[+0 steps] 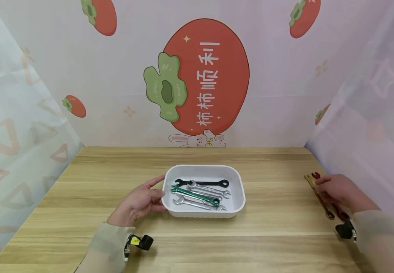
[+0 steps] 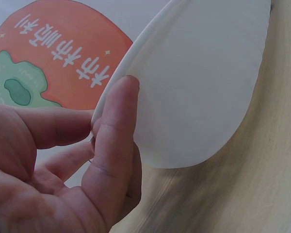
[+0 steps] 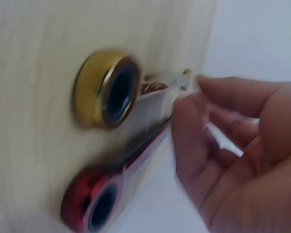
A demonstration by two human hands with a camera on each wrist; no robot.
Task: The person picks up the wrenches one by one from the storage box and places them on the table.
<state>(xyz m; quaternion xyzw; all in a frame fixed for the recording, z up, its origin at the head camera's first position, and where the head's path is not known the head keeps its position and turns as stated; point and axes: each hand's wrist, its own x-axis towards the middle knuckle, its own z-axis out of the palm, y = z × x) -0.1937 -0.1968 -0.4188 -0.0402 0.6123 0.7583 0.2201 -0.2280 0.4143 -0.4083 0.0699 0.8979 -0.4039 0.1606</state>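
Observation:
A white tray [image 1: 204, 214] stands mid-table, holding several wrenches, including a green wrench [image 1: 197, 195] and a black wrench [image 1: 202, 183]. At its left end, my left hand [image 1: 142, 201] touches the rim and outer wall with thumb and fingers extended. My right hand [image 1: 337, 191] is at the table's right side, fingers curled over the middle of a red wrench [image 1: 343, 215]. Beside that lies a gold wrench [image 1: 320, 199], close to the fingertips. In the right wrist view, blurred, the red wrench's shaft passes behind my fingers; its ring end [image 3: 92, 199] shows.
Silver wrenches [image 1: 200, 204] lie overlapped with the others in the tray. The wooden table [image 1: 204, 250] is bounded by a printed backdrop [image 1: 272, 113] behind and hanging cloth on both sides. Small cameras [image 1: 145, 242] are strapped at both wrists.

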